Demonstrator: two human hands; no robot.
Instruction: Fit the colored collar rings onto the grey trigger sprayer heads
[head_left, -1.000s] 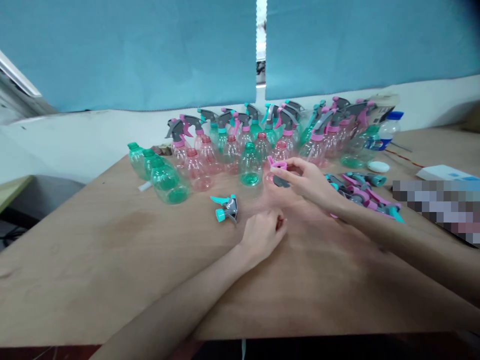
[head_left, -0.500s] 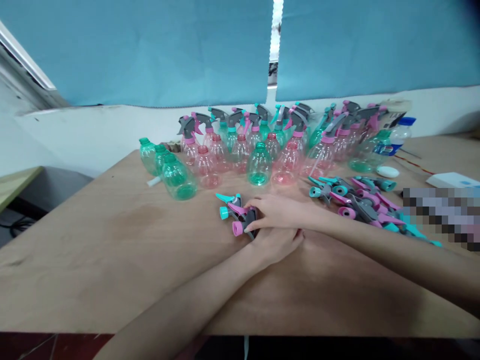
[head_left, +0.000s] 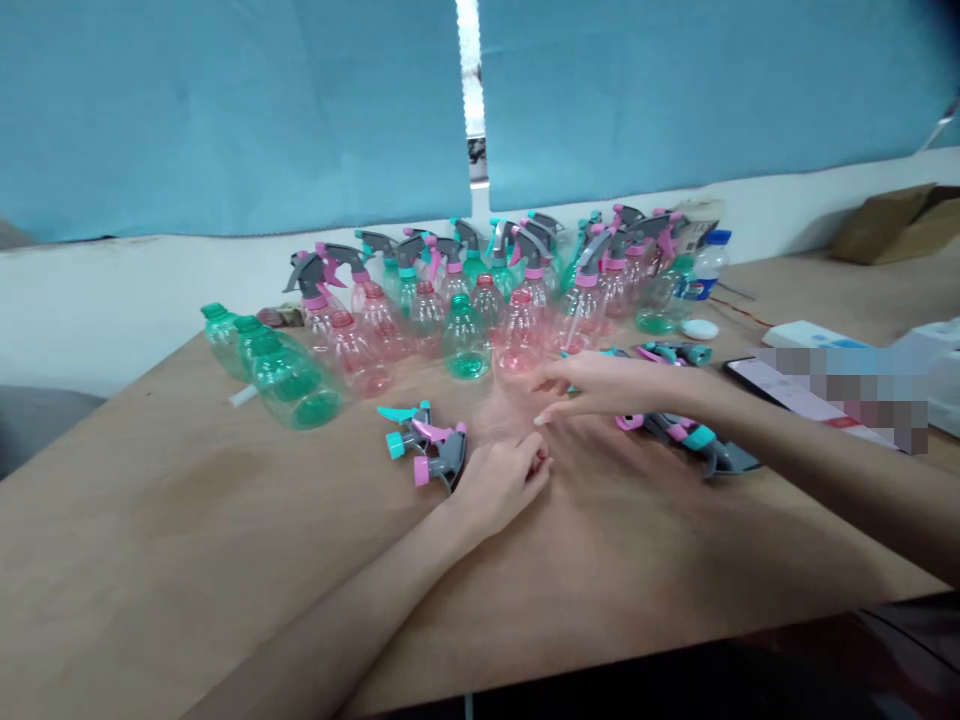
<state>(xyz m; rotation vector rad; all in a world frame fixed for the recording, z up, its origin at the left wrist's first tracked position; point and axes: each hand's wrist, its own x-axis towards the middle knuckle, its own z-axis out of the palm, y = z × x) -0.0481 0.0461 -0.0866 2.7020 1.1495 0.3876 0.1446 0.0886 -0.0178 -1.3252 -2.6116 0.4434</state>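
My left hand [head_left: 501, 482] rests on the table with its fingers curled in, and nothing shows in them. Just left of it lie two spray trigger heads, one grey and pink [head_left: 442, 458], the other grey and turquoise [head_left: 407, 436]. My right hand [head_left: 589, 385] is above the table, thumb and fingers apart and holding nothing. Its palm and wrist partly cover a pile of trigger heads [head_left: 697, 437] in grey, pink and turquoise. Just beyond its fingertips stands a clear pink bottle [head_left: 520, 335] without a top, near an open green bottle [head_left: 466, 340].
Behind stand several pink and green bottles, many with trigger heads [head_left: 532, 250] on. Open green bottles [head_left: 296, 385] are at the left. On the right are a phone [head_left: 810, 400], a white lid [head_left: 700, 329], a blue-capped water bottle [head_left: 709, 265] and a cardboard box [head_left: 892, 225].
My right hand has let go of the pink trigger head, which now lies beside the turquoise one, and has moved right towards the pile. The view has turned to the right.
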